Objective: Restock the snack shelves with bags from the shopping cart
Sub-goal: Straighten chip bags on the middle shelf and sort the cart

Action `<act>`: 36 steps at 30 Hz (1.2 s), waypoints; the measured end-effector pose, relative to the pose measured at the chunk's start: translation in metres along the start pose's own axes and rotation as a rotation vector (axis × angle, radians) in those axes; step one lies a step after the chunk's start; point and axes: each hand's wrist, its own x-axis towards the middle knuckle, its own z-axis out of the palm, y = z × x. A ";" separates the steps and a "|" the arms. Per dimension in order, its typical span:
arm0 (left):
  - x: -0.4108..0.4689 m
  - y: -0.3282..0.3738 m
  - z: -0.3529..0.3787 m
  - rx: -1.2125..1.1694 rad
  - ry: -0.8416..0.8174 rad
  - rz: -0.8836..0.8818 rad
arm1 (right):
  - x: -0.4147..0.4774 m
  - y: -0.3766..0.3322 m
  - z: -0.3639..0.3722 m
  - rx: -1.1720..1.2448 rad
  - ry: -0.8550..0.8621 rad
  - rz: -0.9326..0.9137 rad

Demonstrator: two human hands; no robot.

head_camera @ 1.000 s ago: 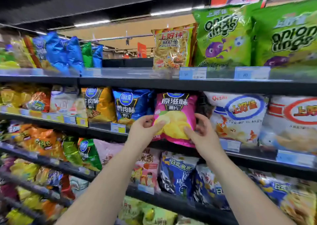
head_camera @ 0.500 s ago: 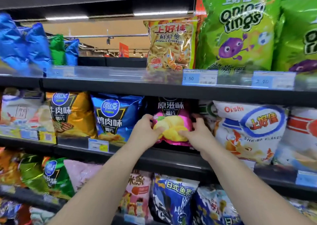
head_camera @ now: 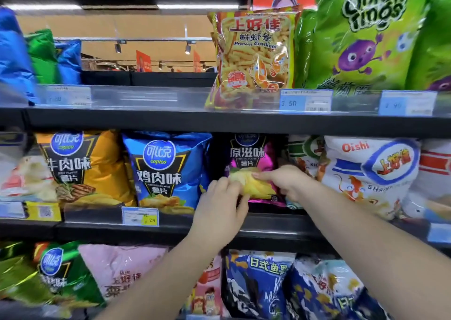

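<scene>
A pink-and-black chip bag (head_camera: 251, 158) with yellow chips printed on it stands deep in the middle shelf (head_camera: 268, 231), between a blue chip bag (head_camera: 163, 170) and a white Oishi bag (head_camera: 371, 173). My left hand (head_camera: 219, 207) presses on the pink bag's lower left front. My right hand (head_camera: 285, 180) grips its lower right, fingers laid across the printed chips. Both forearms reach up from the bottom of the view. The shopping cart is out of sight.
An orange chip bag (head_camera: 83, 165) stands left of the blue one. On the top shelf are a prawn cracker bag (head_camera: 253, 55) and green onion ring bags (head_camera: 366, 33). The lower shelf holds pink, green and dark blue bags. Price tags line the shelf edges.
The pink bag has gone from in front of the shelf edge back into the gap on the middle shelf. Both hands followed it inward, and the view moved closer.
</scene>
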 end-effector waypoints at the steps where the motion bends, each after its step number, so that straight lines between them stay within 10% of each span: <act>1: -0.001 -0.003 0.006 0.062 0.027 0.051 | 0.002 -0.004 0.005 0.003 -0.004 0.006; 17: -0.002 -0.013 0.027 0.221 0.194 0.117 | 0.044 -0.010 0.024 -0.216 0.176 -0.146; 26: -0.003 -0.012 0.027 0.214 0.185 0.117 | 0.016 -0.011 0.019 -0.823 0.217 -0.253; 30: -0.002 -0.011 0.025 0.212 0.171 0.112 | -0.008 0.000 0.018 -1.101 -0.035 -0.604; 36: -0.003 -0.010 0.022 0.184 0.162 0.104 | 0.026 0.004 0.019 -1.354 -0.152 -0.571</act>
